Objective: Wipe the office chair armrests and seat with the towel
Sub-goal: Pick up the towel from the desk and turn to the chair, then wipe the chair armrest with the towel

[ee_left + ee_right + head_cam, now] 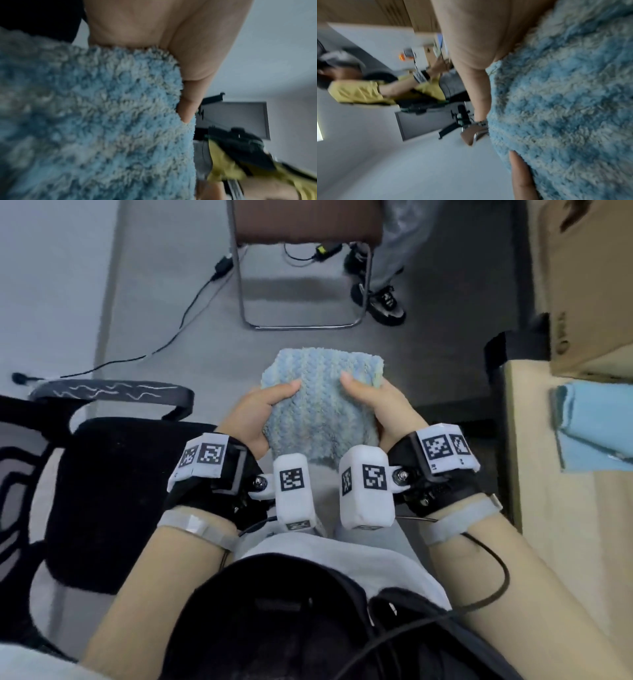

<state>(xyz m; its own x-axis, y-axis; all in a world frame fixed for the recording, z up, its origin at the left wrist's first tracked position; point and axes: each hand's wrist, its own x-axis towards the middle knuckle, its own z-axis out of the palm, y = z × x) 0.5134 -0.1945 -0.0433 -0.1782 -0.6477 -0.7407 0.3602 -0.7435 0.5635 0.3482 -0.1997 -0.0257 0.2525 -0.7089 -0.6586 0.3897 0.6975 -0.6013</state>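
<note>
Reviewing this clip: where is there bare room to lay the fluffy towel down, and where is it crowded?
Both hands, left hand and right hand, grip the towel. Free: the black chair seat below the armrest, and the grey floor between the towel and the metal-framed chair. Crowded: the desk, with a folded blue cloth and cardboard box.

No readable words, brands or numbers in any view; black-and-white square code markers (212,454) on white blocks strapped at both wrists, patterns only, no letters; dark printed mark on side of cardboard box (561,344) at right edge too blurred and cropped to read; wrist views blurred, small orange item on far wall illegible
</note>
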